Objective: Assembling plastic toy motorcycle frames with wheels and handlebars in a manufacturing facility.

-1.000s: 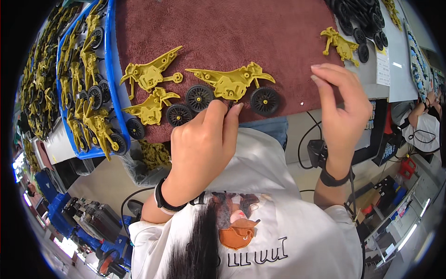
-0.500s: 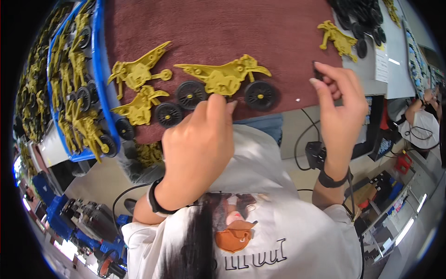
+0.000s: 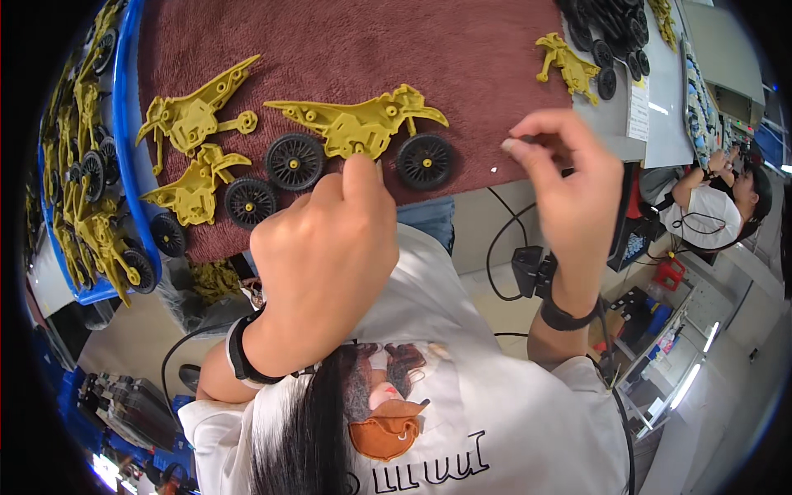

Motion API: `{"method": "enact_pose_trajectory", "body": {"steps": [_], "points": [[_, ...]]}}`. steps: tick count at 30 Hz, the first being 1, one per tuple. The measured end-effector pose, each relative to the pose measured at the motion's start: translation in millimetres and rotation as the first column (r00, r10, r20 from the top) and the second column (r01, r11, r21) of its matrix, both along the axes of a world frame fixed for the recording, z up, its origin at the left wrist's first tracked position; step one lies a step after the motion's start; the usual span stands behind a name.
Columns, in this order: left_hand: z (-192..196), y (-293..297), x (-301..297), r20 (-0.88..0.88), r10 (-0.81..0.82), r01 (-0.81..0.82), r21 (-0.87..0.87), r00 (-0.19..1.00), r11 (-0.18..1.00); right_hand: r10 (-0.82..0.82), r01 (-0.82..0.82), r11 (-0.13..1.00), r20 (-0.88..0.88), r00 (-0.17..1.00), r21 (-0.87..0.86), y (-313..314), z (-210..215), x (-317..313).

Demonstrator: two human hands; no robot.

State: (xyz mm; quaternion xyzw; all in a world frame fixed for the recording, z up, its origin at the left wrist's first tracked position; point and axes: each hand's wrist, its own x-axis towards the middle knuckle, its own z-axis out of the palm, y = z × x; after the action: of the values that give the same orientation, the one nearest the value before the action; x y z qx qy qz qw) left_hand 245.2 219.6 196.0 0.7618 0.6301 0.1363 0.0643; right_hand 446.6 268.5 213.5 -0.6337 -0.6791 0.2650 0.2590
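In the middle of the cloth lies a yellow plastic toy motorbike body (image 3: pixel 351 128), with a black spoked wheel at each end. My left hand (image 3: pixel 330 239) is closed at its lower middle edge, the index finger pressed against the yellow plastic; the thumb and other fingertips are mostly hidden. My right hand (image 3: pixel 569 173) is raised to the right, over the cloth's edge, thumb and index finger curled together in a pinch. What the pinch holds, if anything, is too small to tell. A tiny white bit (image 3: pixel 494 170) lies on the cloth beside it.
Left of the body lie more yellow motorbike pieces (image 3: pixel 194 120) and a black wheel (image 3: pixel 251 203) on the maroon cloth (image 3: pixel 346 49). A blue-rimmed tray (image 3: pixel 122 124) holds many yellow pieces. Another yellow piece (image 3: pixel 568 66) and black parts (image 3: pixel 606 25) sit far right. A person (image 3: pixel 701 206) sits beyond.
The whole view has shifted, with the bench things sitting further left. A small dark thing seen earlier at my right fingertips no longer shows. My left hand stays at the motorbike body.
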Motion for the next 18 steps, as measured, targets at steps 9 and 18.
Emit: {"method": "enact_pose_trajectory", "body": {"steps": [9, 18], "points": [[-1, -2, 4, -0.016, 0.036, -0.038, -0.08, 0.999, 0.996, 0.515, -0.516, 0.856, -0.114, 0.849, 0.024, 57, 41, -32], [-1, 0, 6, -0.027, 0.053, -0.055, -0.065, 0.998, 0.996, 0.533, -0.596, 0.747, -0.271, 0.802, -0.294, 96, 37, -70]]}}
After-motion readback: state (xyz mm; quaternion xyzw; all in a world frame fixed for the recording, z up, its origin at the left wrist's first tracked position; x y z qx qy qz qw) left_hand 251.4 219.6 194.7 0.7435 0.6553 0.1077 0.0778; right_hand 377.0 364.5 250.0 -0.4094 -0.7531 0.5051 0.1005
